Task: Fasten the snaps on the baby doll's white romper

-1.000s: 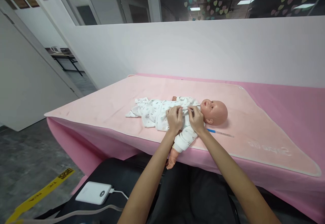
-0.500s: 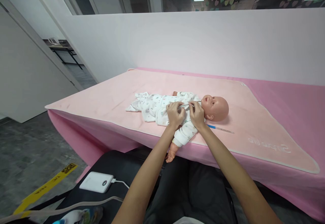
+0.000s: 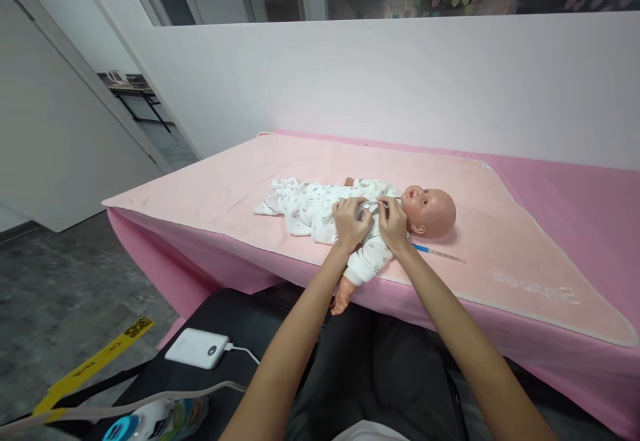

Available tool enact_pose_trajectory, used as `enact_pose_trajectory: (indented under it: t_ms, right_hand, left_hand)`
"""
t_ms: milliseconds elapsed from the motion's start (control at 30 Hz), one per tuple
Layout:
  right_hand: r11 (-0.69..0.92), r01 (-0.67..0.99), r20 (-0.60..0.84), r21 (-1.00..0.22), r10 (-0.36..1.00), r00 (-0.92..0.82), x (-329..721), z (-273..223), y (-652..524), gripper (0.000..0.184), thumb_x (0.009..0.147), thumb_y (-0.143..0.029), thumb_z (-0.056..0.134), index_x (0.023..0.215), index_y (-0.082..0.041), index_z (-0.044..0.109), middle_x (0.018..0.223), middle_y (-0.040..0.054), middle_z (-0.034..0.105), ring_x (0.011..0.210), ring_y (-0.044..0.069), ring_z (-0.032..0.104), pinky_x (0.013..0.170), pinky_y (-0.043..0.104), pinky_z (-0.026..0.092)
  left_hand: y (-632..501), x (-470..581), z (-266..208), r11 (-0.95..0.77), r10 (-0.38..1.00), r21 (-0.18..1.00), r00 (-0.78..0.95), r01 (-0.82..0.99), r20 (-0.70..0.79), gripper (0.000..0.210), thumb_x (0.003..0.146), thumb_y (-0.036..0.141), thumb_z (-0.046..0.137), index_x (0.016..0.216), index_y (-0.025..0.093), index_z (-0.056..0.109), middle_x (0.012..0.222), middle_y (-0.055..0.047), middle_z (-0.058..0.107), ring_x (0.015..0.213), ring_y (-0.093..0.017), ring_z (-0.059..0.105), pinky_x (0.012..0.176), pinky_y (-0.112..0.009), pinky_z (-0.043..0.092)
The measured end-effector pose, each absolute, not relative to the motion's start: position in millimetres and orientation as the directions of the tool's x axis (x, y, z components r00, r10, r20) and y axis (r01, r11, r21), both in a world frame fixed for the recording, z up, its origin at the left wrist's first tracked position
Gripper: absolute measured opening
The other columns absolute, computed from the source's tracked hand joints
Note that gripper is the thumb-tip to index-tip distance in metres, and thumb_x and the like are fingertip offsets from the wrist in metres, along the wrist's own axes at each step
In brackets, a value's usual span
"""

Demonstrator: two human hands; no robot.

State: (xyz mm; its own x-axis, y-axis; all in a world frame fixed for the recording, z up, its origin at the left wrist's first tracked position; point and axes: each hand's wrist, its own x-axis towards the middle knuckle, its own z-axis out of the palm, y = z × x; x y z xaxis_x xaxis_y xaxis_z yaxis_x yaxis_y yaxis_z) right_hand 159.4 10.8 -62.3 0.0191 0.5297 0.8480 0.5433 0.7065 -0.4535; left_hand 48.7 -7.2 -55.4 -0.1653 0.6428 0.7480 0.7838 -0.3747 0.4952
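A baby doll (image 3: 431, 213) lies on its back on a pale pink mat (image 3: 210, 181), its head to the right. It wears a white printed baby shirt (image 3: 305, 207), and one arm hangs over the mat's front edge. My left hand (image 3: 351, 221) is closed with curled fingers on the shirt's front at the chest. Close beside it, near the doll's neck, my right hand (image 3: 393, 223) pinches the shirt's edge. Between the hands shows a small round pale spot, perhaps a snap. By my right wrist lies a thin stick with a blue end (image 3: 421, 248).
Pink cloth (image 3: 565, 194) covers the table under the mat. A white wall stands behind it. On a black surface at lower left are a white power bank (image 3: 197, 348) with a cable and a bottle (image 3: 155, 421) with a blue cap.
The view has shifted slightly, so everything sits a little further right. Both hands stay at the shirt's chest; the round spot between them now shows more clearly.
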Motion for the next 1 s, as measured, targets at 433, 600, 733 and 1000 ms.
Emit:
enact_pose_trajectory:
  t_ms: [433, 600, 733, 1000]
  right_hand:
    - [0.717, 0.528, 0.85, -0.455, 0.526, 0.018, 158.1, -63.8, 9.4, 0.016, 0.09, -0.025, 0.038, 0.087, -0.02, 0.053, 0.081, 0.0056, 0.062, 0.077, 0.018, 0.058, 0.069, 0.031, 0.047]
    - [0.712, 0.524, 0.843, -0.468, 0.538, 0.023, 158.0, -63.5, 8.5, 0.017, 0.09, -0.025, 0.037, 0.088, -0.02, 0.053, 0.082, 0.0058, 0.062, 0.077, 0.019, 0.058, 0.07, 0.032, 0.047]
    - [0.713, 0.532, 0.845, -0.457, 0.534, 0.011, 158.4, -63.1, 9.1, 0.016, 0.09, -0.024, 0.038, 0.088, -0.02, 0.053, 0.081, 0.0057, 0.062, 0.077, 0.018, 0.058, 0.07, 0.031, 0.047]
    - [0.722, 0.52, 0.851, -0.457, 0.525, 0.018, 158.4, -61.2, 9.8, 0.015, 0.09, -0.025, 0.038, 0.086, -0.02, 0.052, 0.08, 0.0052, 0.061, 0.076, 0.018, 0.058, 0.069, 0.031, 0.047]
  left_hand:
    - [-9.5, 47.6, -53.8, -0.394, 0.618, 0.48, -0.161, 0.784, 0.769, 0.007, 0.074, 0.019, 0.055, 0.081, 0.022, 0.057, 0.08, -0.001, 0.064, 0.083, -0.019, 0.055, 0.081, -0.034, 0.035]
    - [-10.4, 47.9, -53.3, -0.388, 0.623, 0.484, -0.164, 0.784, 0.765, 0.006, 0.075, 0.021, 0.055, 0.08, 0.022, 0.056, 0.079, -0.001, 0.064, 0.083, -0.019, 0.055, 0.082, -0.035, 0.035]
    - [-9.3, 48.1, -53.9, -0.399, 0.608, 0.484, -0.17, 0.779, 0.775, 0.006, 0.074, 0.02, 0.056, 0.08, 0.021, 0.056, 0.079, -0.001, 0.064, 0.082, -0.018, 0.055, 0.083, -0.034, 0.035]
    - [-6.9, 49.3, -55.1, -0.365, 0.627, 0.492, -0.182, 0.791, 0.758, 0.005, 0.075, 0.022, 0.055, 0.08, 0.021, 0.054, 0.081, -0.002, 0.064, 0.084, -0.019, 0.055, 0.083, -0.035, 0.035]
